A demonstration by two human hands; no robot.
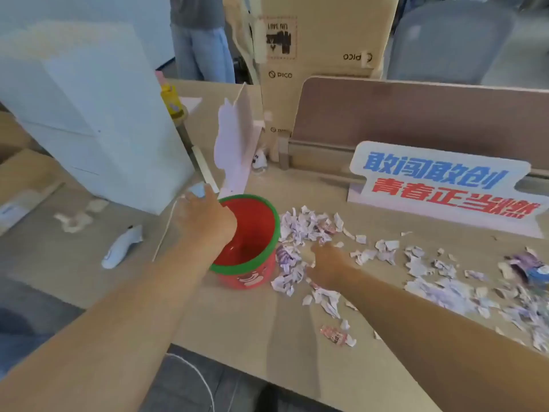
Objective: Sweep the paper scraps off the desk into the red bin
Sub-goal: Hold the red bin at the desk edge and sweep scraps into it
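Right hand [325, 264] rests among paper scraps [306, 227] beside red bin [252, 278].

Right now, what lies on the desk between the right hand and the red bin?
In the head view, crumpled paper scraps fill the short stretch between the right hand and the red bin.

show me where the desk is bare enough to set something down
Bare: the wooden desk near edge below the green-rimmed red bin; also between the bin and the white handheld device. Crowded: torn paper scraps right of the bin.

Bright, soft, blurred; wide-angle edge distortion.
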